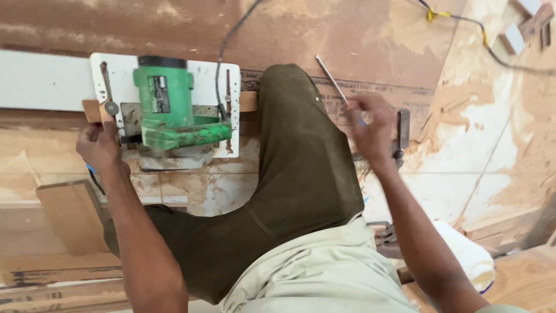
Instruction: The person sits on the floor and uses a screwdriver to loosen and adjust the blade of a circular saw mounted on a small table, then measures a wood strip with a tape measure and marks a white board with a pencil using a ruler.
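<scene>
Two bare hands work on either side of a bent knee in olive trousers point(301, 168). At the left of the frame, the left hand point(99, 146) is curled against the near corner of the white base plate point(110, 66) of a green power saw point(168, 110), fingers resting on its edge, seemingly to steady it on the narrow wooden strip point(248, 102) lying beneath. Right of centre, the right hand point(370, 128) pinches a thin metal rod point(331, 80) that angles toward the upper middle, held pen-like over a marked board point(382, 95). A dark metal tool point(402, 136) lies just beside that hand. The saw's cable point(227, 40) trails to the top edge, clear of the plate.
</scene>
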The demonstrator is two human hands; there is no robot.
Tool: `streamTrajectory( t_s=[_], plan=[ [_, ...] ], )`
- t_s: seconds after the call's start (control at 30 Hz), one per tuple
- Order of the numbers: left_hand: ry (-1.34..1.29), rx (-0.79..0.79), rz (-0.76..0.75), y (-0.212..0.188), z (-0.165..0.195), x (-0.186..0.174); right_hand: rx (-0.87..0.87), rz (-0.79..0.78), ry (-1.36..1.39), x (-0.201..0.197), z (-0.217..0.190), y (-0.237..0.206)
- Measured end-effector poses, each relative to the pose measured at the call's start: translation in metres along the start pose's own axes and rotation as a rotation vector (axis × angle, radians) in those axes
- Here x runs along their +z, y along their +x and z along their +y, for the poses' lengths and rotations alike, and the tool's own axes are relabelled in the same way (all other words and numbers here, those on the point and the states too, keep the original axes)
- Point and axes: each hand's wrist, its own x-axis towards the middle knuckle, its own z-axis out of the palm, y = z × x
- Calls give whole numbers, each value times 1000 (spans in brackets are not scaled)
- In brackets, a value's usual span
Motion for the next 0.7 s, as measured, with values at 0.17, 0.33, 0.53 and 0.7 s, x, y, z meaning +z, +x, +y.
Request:
streamTrajectory(
  t_s=[0.17,0.33,0.53,0.7],
  plan=[
    [343,178,-31,10,7,10,42,-177,-379,30,151,-50],
    [370,62,16,11,1,16,152,-361,-238,43,159,-52],
    [41,15,-5,4,8,17,-162,-152,-176,-69,-5,-31],
    [-8,29,26,2,6,20,-334,-272,-420,-89,-119,-26]
  ],
)
